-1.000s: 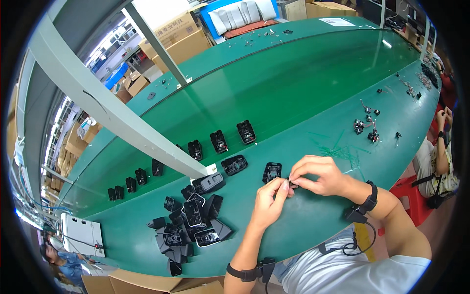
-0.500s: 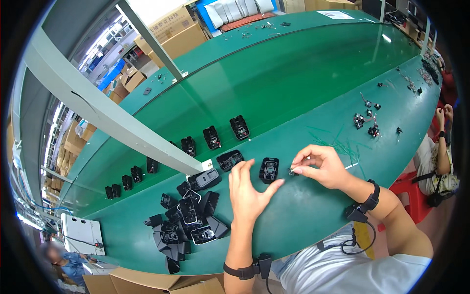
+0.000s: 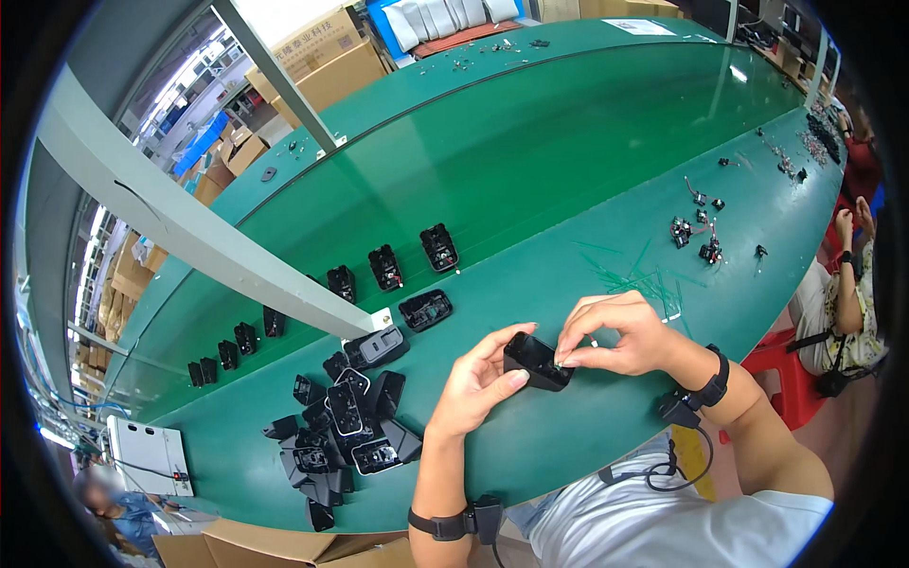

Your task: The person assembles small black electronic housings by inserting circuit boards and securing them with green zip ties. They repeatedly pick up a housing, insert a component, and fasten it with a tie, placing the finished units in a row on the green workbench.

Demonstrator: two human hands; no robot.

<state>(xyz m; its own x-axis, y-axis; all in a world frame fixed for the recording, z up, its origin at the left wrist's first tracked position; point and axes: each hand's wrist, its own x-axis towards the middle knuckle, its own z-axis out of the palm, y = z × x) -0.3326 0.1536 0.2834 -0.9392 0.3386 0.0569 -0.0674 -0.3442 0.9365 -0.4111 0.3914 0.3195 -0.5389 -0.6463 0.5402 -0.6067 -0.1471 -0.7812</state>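
Note:
My left hand [image 3: 476,386] is closed round a small black plastic housing [image 3: 538,363], which it holds tilted above the green bench near me. At the housing's right rim, my right hand [image 3: 617,338] has thumb and forefinger pinched together over the open cavity. Whatever sits in that pinch is too small and covered to make out. A heap of black housing parts [image 3: 355,421] lies left of my hands, some with pale rims. Another open black housing [image 3: 426,310] rests just beyond the left hand.
Several filled housings [image 3: 385,268] stand in a row along the green belt [image 3: 530,151]. Thin green strips [image 3: 630,275] and small wired parts [image 3: 705,237] lie to the right. A grey metal post [image 3: 199,208] crosses the left side. A co-worker's arm [image 3: 846,251] shows at far right.
My left hand has taken hold of the housing that stood on the bench and tilted it up. My right hand has brought its pinched fingers to the housing's rim.

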